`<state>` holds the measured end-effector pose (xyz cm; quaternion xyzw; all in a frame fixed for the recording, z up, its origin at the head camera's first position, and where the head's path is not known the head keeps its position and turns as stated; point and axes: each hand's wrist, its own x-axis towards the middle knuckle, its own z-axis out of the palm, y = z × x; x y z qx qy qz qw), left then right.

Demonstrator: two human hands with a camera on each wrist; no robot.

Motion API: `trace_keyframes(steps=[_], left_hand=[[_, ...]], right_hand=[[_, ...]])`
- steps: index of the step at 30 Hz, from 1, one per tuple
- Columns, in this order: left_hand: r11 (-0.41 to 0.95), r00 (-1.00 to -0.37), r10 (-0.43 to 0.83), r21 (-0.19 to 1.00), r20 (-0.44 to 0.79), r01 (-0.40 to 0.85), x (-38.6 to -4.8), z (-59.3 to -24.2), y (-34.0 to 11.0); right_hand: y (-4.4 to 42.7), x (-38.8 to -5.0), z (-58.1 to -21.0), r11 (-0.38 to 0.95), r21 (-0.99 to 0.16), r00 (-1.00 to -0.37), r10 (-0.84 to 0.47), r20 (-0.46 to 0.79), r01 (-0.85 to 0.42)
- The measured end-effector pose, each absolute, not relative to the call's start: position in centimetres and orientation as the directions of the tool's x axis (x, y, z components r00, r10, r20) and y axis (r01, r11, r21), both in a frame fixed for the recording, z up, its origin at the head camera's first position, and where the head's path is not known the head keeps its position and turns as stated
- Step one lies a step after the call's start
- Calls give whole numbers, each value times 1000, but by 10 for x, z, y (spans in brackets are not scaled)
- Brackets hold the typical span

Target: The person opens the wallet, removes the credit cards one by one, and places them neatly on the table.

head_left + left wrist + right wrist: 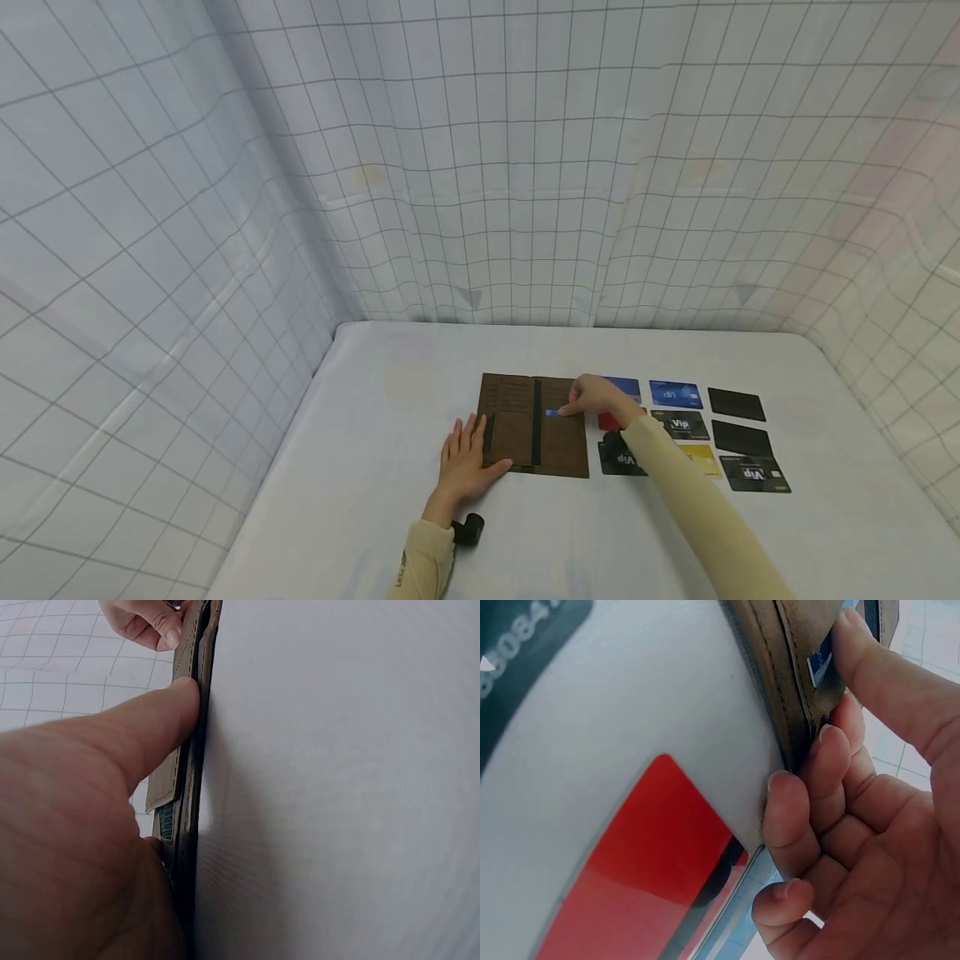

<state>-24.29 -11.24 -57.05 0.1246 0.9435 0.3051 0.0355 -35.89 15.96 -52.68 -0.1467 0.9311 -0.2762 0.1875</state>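
Observation:
A brown wallet (562, 442) lies spread flat on the white table, with card slots on its left half and a dark strap (536, 421) down its middle. My left hand (465, 467) rests on the wallet's lower left edge, fingers straight and spread. In the left wrist view, its thumb (165, 712) presses along the lower edge. On the wallet's right half, my right hand (596, 394) pinches a small visible part of a blue card (552, 412). The right wrist view shows that card (821, 664) partly inside a wallet slot, beside the thumb; the index fingertip is hidden.
Right of the wallet lie rows of cards: a red card (652, 847), a blue Vip card (676, 394), a yellow card (701, 458) and several black ones, including a lower right Vip card (753, 474). My right forearm covers part of them. White grid-patterned curtains (495, 167) surround the table.

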Motion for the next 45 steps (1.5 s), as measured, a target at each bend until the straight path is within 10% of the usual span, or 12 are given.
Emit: trace_keyframes(steps=[45], left_hand=[[789,-967,253,575,17,216,-241,-570,-112]], right_hand=[[161,-352,-525,752,-641,-893,-382,-236,-153]])
